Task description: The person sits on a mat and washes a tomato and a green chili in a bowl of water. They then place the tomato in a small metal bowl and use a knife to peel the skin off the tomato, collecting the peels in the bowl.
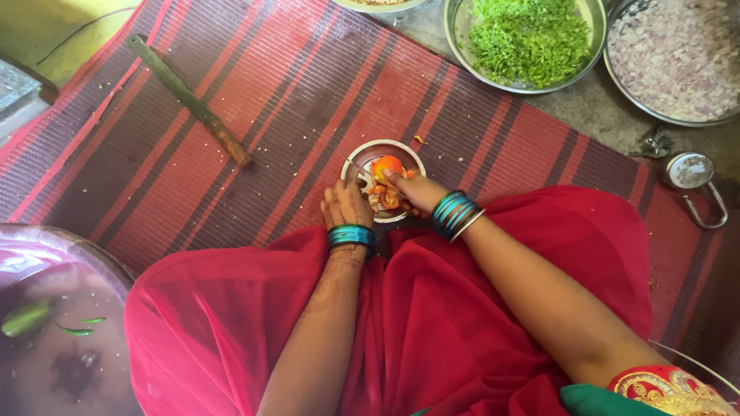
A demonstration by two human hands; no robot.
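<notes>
A small steel bowl (383, 150) at centre holds tomato pieces (383, 197). The right hand (416, 192) grasps a tomato (387, 165); the left hand (346, 205) grips the bowl's rim. At one o'clock sits a bowl of chopped greens (529, 38).

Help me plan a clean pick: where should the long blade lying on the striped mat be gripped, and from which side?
Grip the long blade at its lower, brownish end, which looks like the handle. Come from above, fingers spanning its narrow width: it lies flat and diagonal on the striped mat, with open mat either side.
</notes>
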